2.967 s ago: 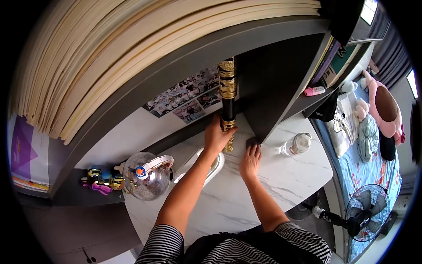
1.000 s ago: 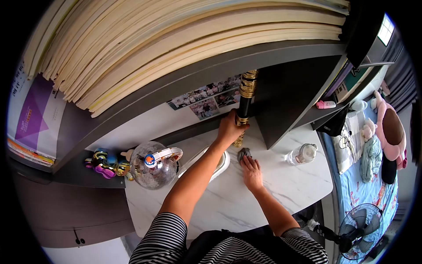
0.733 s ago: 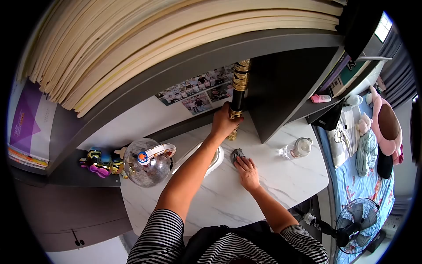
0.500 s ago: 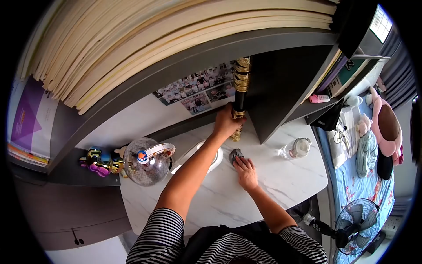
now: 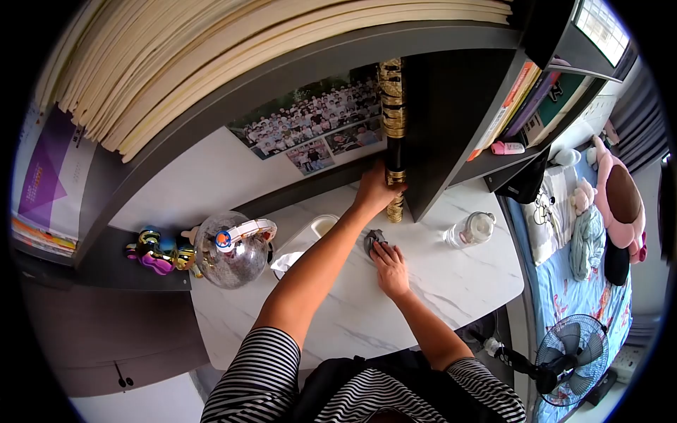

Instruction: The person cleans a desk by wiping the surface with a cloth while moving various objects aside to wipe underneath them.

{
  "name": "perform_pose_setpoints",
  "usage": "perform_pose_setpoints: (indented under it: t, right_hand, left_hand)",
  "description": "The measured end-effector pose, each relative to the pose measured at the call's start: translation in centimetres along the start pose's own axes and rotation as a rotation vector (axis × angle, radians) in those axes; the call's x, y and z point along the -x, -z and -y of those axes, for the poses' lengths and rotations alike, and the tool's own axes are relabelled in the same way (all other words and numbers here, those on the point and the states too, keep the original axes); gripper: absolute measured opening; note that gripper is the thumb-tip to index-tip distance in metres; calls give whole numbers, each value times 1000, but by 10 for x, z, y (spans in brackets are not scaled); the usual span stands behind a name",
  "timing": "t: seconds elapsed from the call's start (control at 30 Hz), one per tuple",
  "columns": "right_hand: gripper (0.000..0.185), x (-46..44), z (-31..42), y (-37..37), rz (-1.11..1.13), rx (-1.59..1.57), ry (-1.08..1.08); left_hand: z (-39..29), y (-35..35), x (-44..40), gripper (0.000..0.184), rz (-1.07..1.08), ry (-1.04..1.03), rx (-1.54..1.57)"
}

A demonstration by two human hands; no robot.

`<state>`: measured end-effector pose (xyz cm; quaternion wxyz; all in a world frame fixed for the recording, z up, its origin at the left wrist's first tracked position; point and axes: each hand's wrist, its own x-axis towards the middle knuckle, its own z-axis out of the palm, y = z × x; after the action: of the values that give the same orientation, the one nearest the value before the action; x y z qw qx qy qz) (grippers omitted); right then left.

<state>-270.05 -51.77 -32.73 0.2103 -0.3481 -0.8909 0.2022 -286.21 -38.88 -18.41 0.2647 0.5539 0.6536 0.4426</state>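
Observation:
My left hand (image 5: 378,189) is wrapped round the lower part of a black and gold ornate rod (image 5: 393,106), which stands upright at the back of the marble-patterned desk (image 5: 352,310). My right hand (image 5: 390,270) lies palm down on the desk, its fingertips pressed on a crumpled grey cloth (image 5: 374,240). Under my left forearm is a white tray-like box (image 5: 324,225), partly hidden by the arm. To the right of the cloth stands a clear jar (image 5: 474,230).
A clear globe with a white handle (image 5: 233,252) and a shiny figurine (image 5: 154,251) are at the left. Books (image 5: 282,49) fill the shelf above. A dark upright panel (image 5: 451,120) borders the rod. A fan (image 5: 571,359) and bed (image 5: 585,303) are at the right.
My right hand and the cloth have moved out from beside the panel, toward the front and left of the desk. My left hand has stayed on the rod. The view has shifted a little.

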Motion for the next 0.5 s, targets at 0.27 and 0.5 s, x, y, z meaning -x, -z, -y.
perform_pose_setpoints:
  t: [0.27, 0.5]
  right_hand:
    - [53, 0, 5, -14, -33, 27, -38]
    - [53, -12, 11, -16, 23, 84, -63]
  left_hand:
    - [0, -20, -8, 60, -75, -31, -22]
    - [-18, -6, 2, 76, 17, 87, -21]
